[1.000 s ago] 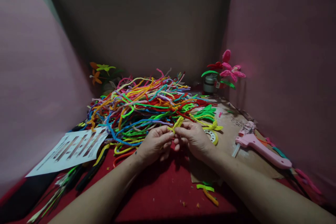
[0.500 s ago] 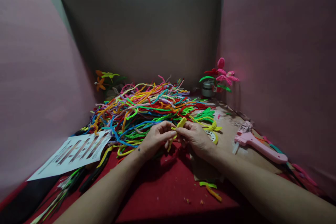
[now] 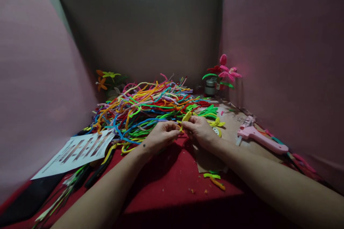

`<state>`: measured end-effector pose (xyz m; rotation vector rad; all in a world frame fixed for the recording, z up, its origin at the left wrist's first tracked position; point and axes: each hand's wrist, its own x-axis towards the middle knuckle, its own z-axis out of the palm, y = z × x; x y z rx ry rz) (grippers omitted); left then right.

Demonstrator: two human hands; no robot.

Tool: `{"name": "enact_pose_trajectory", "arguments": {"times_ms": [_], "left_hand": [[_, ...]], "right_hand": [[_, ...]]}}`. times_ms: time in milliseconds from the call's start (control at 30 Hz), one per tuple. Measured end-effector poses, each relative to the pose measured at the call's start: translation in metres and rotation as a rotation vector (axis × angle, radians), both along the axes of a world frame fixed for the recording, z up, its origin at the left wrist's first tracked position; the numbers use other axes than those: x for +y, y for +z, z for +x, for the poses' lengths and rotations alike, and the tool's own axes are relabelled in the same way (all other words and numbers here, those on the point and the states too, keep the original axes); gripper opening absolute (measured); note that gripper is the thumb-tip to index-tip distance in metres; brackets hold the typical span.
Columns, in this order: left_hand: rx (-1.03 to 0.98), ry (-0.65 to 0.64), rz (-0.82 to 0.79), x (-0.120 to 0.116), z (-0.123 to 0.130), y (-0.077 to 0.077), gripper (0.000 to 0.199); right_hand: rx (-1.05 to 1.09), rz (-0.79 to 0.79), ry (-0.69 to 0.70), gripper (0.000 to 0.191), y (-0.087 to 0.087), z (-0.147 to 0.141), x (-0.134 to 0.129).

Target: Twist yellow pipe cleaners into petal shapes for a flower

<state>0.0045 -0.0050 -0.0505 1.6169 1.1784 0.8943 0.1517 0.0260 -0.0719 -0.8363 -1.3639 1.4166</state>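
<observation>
Between my two hands is a yellow pipe cleaner (image 3: 186, 116), folded into a thick, petal-like loop that points up. My right hand (image 3: 202, 131) pinches it between thumb and fingers near its lower part. The fingers of my left hand (image 3: 163, 135) close at its lower left end, where a thin yellow strand shows. My palms and lower fingers are partly hidden. Right behind my hands spreads a big heap of colourful pipe cleaners (image 3: 145, 102). A yellow pipe cleaner flower (image 3: 217, 123) and a yellow tape roll (image 3: 216, 132) lie beyond my right hand.
A pink glue gun (image 3: 264, 140) rests on a cardboard sheet (image 3: 228, 114) at the right. Finished flowers (image 3: 229, 73) stand at the back. A printed sheet (image 3: 77, 152) and black-and-yellow pliers (image 3: 103, 167) lie left. Green and orange scraps (image 3: 217, 184) sit on the red cloth (image 3: 161, 193).
My left fingers have shifted lower on the yellow pipe cleaner, and its hanging tail shows less. The whole view has moved slightly, with things appearing a little higher and further left.
</observation>
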Motion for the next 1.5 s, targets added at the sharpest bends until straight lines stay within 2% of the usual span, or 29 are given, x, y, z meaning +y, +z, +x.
{"name": "enact_pose_trajectory", "arguments": {"times_ms": [67,133,200,300,533,667,767,833,933,1000,1067,1200,1267,1400,1433,1500], "left_hand": [[0.074,0.010,0.085,-0.001,0.003,-0.001,0.017],[0.161,0.030,0.242,-0.001,0.006,-0.004,0.016],[0.279,0.076,0.388,0.000,0.009,-0.009,0.016],[0.470,0.159,0.493,0.001,0.012,-0.015,0.015],[0.733,0.202,0.516,-0.011,0.018,-0.017,0.010],[0.759,0.166,0.416,-0.010,0.009,-0.015,0.010],[0.631,0.194,0.339,-0.003,-0.001,-0.005,0.009],[0.392,0.229,0.257,0.001,-0.005,0.003,0.014],[-0.003,0.232,0.040,0.002,-0.008,0.012,0.028],[-0.161,0.198,-0.053,0.001,-0.008,0.014,0.030],[-0.189,0.155,-0.088,0.000,-0.009,0.016,0.024],[-0.034,0.162,-0.097,-0.002,-0.005,0.015,0.020],[0.033,0.235,-0.022,-0.003,-0.001,0.011,0.021],[0.124,0.385,0.232,-0.004,0.006,0.002,0.020],[0.104,0.389,0.219,-0.005,0.007,0.001,0.021],[-0.013,0.371,0.081,-0.005,0.009,0.000,0.023]], "right_hand": [[-0.026,-0.011,-0.067,0.024,-0.002,0.000,0.001],[-0.016,-0.046,-0.111,0.023,-0.004,-0.001,0.001],[0.017,-0.081,-0.124,0.022,-0.005,-0.002,0.002],[0.062,-0.087,-0.117,0.024,-0.007,-0.002,0.003],[0.217,-0.127,0.018,0.024,-0.007,-0.002,0.006],[0.292,-0.185,0.032,0.022,0.000,0.003,0.009],[0.273,-0.178,-0.002,0.019,0.004,0.007,0.011],[0.230,-0.170,0.063,0.017,0.005,0.007,0.009],[0.140,-0.200,0.194,0.019,0.004,0.004,0.002],[0.074,-0.209,0.227,0.022,0.005,0.001,-0.005],[0.018,-0.213,0.244,0.024,0.005,0.000,-0.010],[-0.084,-0.215,0.208,0.026,0.005,-0.002,-0.014],[-0.124,-0.182,0.160,0.024,0.004,-0.002,-0.014],[-0.133,-0.125,0.109,0.025,0.002,-0.002,-0.013],[-0.131,-0.118,0.101,0.025,0.002,-0.002,-0.013],[-0.133,-0.109,0.093,0.024,0.003,-0.002,-0.013]]}}
